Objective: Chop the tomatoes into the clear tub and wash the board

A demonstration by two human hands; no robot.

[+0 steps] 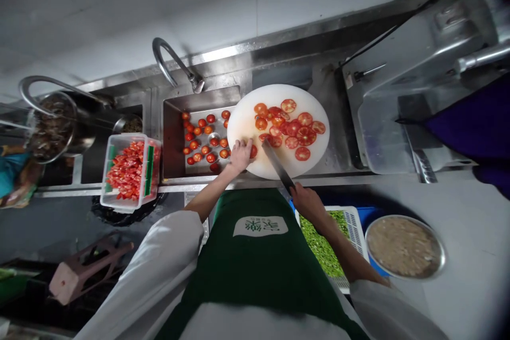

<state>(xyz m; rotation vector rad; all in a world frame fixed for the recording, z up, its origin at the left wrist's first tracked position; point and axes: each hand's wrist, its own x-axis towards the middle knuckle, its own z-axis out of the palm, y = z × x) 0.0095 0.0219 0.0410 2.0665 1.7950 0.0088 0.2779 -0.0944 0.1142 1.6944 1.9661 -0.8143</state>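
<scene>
Nearest you, just over the worktop's [338,141] front edge, your right hand [306,202] is closed around the handle of the knife [278,164], whose blade slants up and left across the round cutting board [243,109]; you cannot tell from here whether the edge touches the board. The knife should feel stiff and fairly heavy toward the blade, so a hold well up the handle ought to steady it best. A little farther in, by the board's left front rim, your left hand [240,155] has its fingers bent and drawn together on a tomato [253,152], which shows just beyond the fingertips, to the left of the blade. Expect it to be light, slick-skinned and soft inside: take it by the sides with curled tips, since a hard squeeze would likely crush it or make it skid. Left of the board, whole tomatoes [211,158] lie loose in the sink [172,141]; these probably roll easily and suit a cupped hold. Farthest, toward the board's back and right rim, lie tomato slices [303,154], likely floppy, wet and easily torn, best lifted flat from beneath.
</scene>
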